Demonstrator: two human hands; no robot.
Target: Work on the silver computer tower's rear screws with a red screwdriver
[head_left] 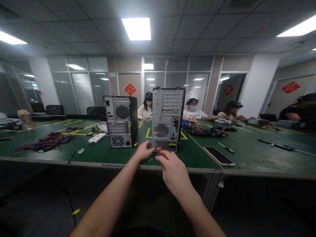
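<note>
In the head view, a tall grey and black computer case [166,113] stands upright on the green table, its back panel with ports and vents facing me. My right hand [174,169] is closed around the red handle of a screwdriver [158,150], whose shaft points up at the lower left edge of this back panel. My left hand [144,150] is at the same lower left corner, fingers bent against the case's edge; some fingertips are hidden. Left of it stands a second computer case [118,120], smaller, also with its back towards me.
A phone [219,156] and a thin pen-like tool [225,147] lie to the right. Tangled cables [46,144] and a white power strip [97,138] lie left; black cables [209,131] lie beyond. Several people sit across the table [247,158].
</note>
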